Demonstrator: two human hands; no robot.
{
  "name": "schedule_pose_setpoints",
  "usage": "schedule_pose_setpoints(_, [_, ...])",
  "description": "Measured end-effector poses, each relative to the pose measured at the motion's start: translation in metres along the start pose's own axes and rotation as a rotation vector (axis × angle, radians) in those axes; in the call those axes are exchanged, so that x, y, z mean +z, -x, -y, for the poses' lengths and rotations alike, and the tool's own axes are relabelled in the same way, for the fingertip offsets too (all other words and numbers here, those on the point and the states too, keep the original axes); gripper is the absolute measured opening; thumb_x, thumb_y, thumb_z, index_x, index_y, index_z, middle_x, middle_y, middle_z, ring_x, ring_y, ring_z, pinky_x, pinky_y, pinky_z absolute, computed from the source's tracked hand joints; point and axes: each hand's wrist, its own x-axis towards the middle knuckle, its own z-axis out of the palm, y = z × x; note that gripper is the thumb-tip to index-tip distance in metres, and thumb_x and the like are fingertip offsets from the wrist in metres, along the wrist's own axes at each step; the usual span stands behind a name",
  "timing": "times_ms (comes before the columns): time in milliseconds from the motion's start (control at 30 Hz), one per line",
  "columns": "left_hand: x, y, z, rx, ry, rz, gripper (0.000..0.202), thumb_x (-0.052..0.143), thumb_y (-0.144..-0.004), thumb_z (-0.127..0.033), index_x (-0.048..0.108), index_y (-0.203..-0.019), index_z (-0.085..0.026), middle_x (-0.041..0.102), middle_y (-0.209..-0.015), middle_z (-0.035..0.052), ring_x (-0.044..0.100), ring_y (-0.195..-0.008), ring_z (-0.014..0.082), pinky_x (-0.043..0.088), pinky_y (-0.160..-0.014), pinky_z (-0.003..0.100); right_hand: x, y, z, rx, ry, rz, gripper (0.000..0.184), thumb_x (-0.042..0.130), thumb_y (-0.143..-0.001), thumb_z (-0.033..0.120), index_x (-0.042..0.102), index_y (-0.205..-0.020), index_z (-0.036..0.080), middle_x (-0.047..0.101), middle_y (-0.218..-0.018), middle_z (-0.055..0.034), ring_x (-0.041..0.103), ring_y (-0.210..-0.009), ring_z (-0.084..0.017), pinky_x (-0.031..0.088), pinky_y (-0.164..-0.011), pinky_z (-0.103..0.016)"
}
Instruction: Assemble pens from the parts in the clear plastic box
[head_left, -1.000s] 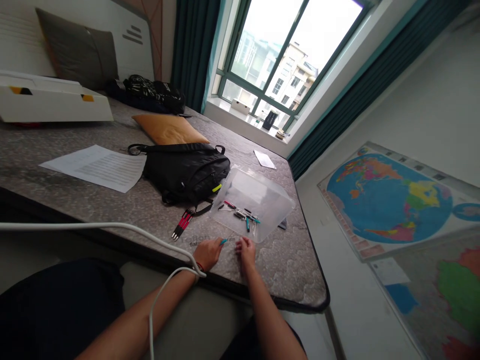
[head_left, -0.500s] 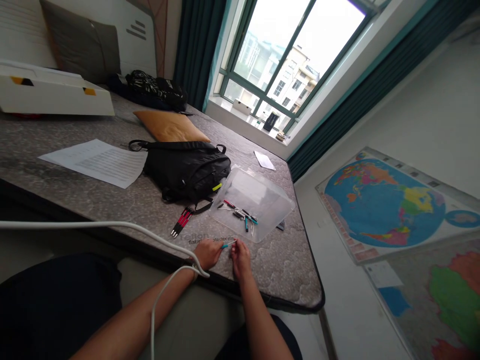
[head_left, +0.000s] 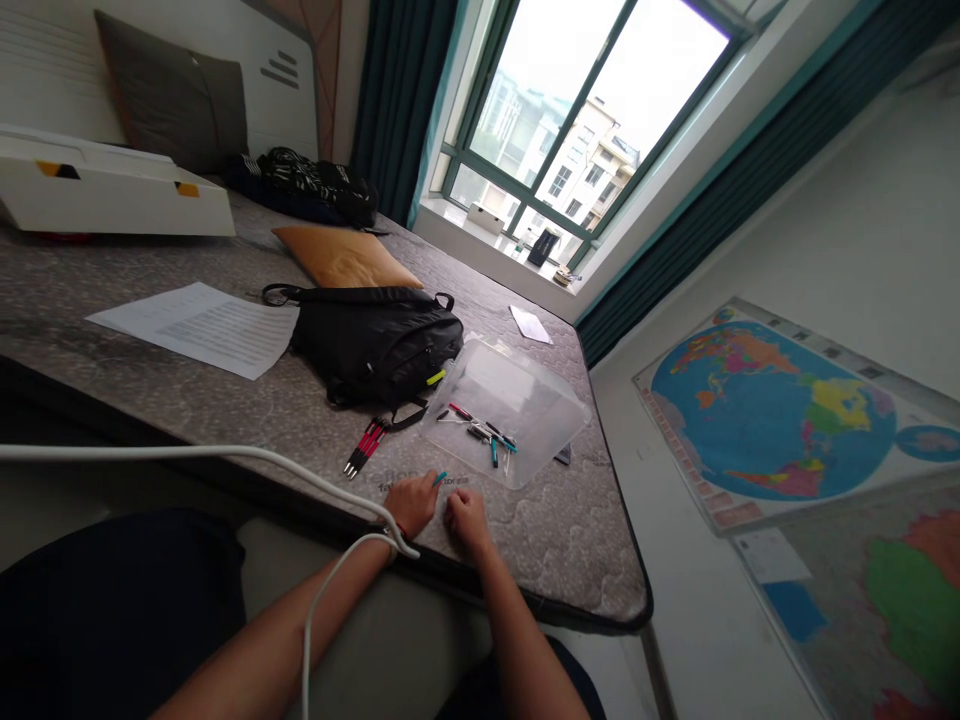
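My left hand (head_left: pixel 412 503) is closed at the near edge of the mattress, with the teal end of a pen (head_left: pixel 440 479) sticking up from its fingers. The rest of that pen is hidden in the hand. Just to the right, my right hand (head_left: pixel 466 515) is curled shut; whatever it may hold is out of sight. Beyond both hands lies a clear plastic box (head_left: pixel 551 405) containing several loose pens and pen parts (head_left: pixel 487 433), some teal, some black, one red. Left of the box, several red-and-black pens (head_left: pixel 365 447) rest side by side on the mattress.
A black backpack (head_left: pixel 375 345) lies behind the pens, with a printed sheet (head_left: pixel 206 328) to its left and a tan envelope or cushion (head_left: pixel 349 258) behind. A white cable (head_left: pixel 300 467) crosses over my left wrist. The mattress (head_left: pixel 577 540) ends close to my forearms.
The pen was stretched between both hands; now its teal end tilts upward in my left hand only. My right hand has drawn slightly back and turned, with its fingers curled in.
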Motion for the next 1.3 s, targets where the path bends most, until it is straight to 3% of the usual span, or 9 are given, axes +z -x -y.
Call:
schedule_pose_setpoints(100, [0.001, -0.001, 0.001, -0.030, -0.005, -0.007, 0.035, 0.027, -0.100, -0.033, 0.058, -0.107, -0.018, 0.071, -0.083, 0.0101, 0.067, -0.078, 0.0235, 0.045, -0.071, 0.033, -0.009, -0.001, 0.004, -0.038, -0.106, -0.070, 0.027, 0.064, -0.073, 0.041, 0.064, -0.088, 0.019, 0.066, -0.064, 0.0019, 0.052, -0.040, -0.009, 0.037, -0.036, -0.018])
schedule_pose_setpoints(200, [0.000, -0.001, -0.001, -0.004, -0.008, -0.004, 0.034, 0.029, -0.100, -0.033, 0.060, -0.105, -0.019, 0.071, -0.082, 0.0101, 0.067, -0.078, 0.0244, 0.045, -0.071, 0.034, -0.015, -0.002, 0.001, -0.113, -0.280, -0.232, 0.046, 0.064, -0.077, 0.048, 0.056, -0.116, 0.024, 0.069, -0.081, 0.0002, 0.059, -0.050, -0.009, 0.046, -0.043, -0.019])
schedule_pose_setpoints(267, [-0.002, 0.000, -0.002, 0.021, -0.014, 0.001, 0.035, 0.029, -0.099, -0.034, 0.060, -0.103, -0.018, 0.071, -0.083, 0.0109, 0.066, -0.079, 0.0252, 0.045, -0.072, 0.035, -0.014, -0.003, -0.003, -0.123, -0.256, -0.252, 0.044, 0.067, -0.076, 0.049, 0.060, -0.107, 0.019, 0.067, -0.071, 0.0008, 0.055, -0.045, -0.009, 0.043, -0.040, -0.018])
schedule_pose_setpoints(400, [-0.004, 0.001, -0.004, 0.069, -0.041, 0.019, 0.035, 0.029, -0.100, -0.033, 0.061, -0.103, -0.018, 0.070, -0.083, 0.0112, 0.066, -0.079, 0.0247, 0.044, -0.073, 0.034, -0.006, -0.005, -0.006, -0.123, -0.090, -0.169, 0.036, 0.068, -0.074, 0.051, 0.063, -0.079, 0.016, 0.062, -0.058, 0.0008, 0.047, -0.038, -0.007, 0.034, -0.035, -0.017])
schedule_pose_setpoints(633, [-0.002, 0.003, -0.002, 0.214, -0.069, 0.055, 0.033, 0.033, -0.099, -0.031, 0.063, -0.109, -0.022, 0.071, -0.087, 0.0096, 0.065, -0.081, 0.0243, 0.045, -0.074, 0.034, -0.007, -0.003, 0.000, -0.103, 0.013, -0.004, 0.035, 0.067, -0.076, 0.049, 0.070, -0.080, 0.015, 0.063, -0.062, 0.0010, 0.047, -0.041, -0.006, 0.034, -0.037, -0.017])
schedule_pose_setpoints(967, [0.001, 0.001, 0.000, 0.266, -0.060, 0.058, 0.035, 0.032, -0.099, -0.035, 0.064, -0.106, -0.022, 0.071, -0.085, 0.0088, 0.066, -0.080, 0.0234, 0.045, -0.074, 0.033, -0.015, -0.002, 0.001, -0.063, -0.058, 0.048, 0.032, 0.073, -0.069, 0.045, 0.066, -0.074, 0.015, 0.061, -0.061, 0.0017, 0.048, -0.044, -0.006, 0.036, -0.041, -0.017])
schedule_pose_setpoints(1133, [0.002, 0.001, -0.002, 0.190, -0.060, 0.050, 0.040, 0.027, -0.101, -0.039, 0.063, -0.099, -0.020, 0.071, -0.083, 0.0087, 0.066, -0.078, 0.0223, 0.044, -0.072, 0.032, -0.014, -0.005, -0.004, -0.030, -0.077, 0.002, 0.027, 0.065, -0.074, 0.043, 0.056, -0.068, 0.018, 0.058, -0.052, 0.0045, 0.045, -0.037, -0.006, 0.031, -0.036, -0.017])
schedule_pose_setpoints(1300, [0.003, 0.000, -0.002, 0.131, -0.050, 0.054, 0.042, 0.025, -0.101, -0.041, 0.061, -0.102, -0.020, 0.071, -0.084, 0.0082, 0.066, -0.079, 0.0217, 0.044, -0.072, 0.031, -0.014, -0.007, 0.001, 0.021, -0.056, 0.082, 0.027, 0.075, -0.064, 0.036, 0.056, -0.063, 0.018, 0.056, -0.044, 0.0039, 0.044, -0.031, -0.008, 0.027, -0.032, -0.018])
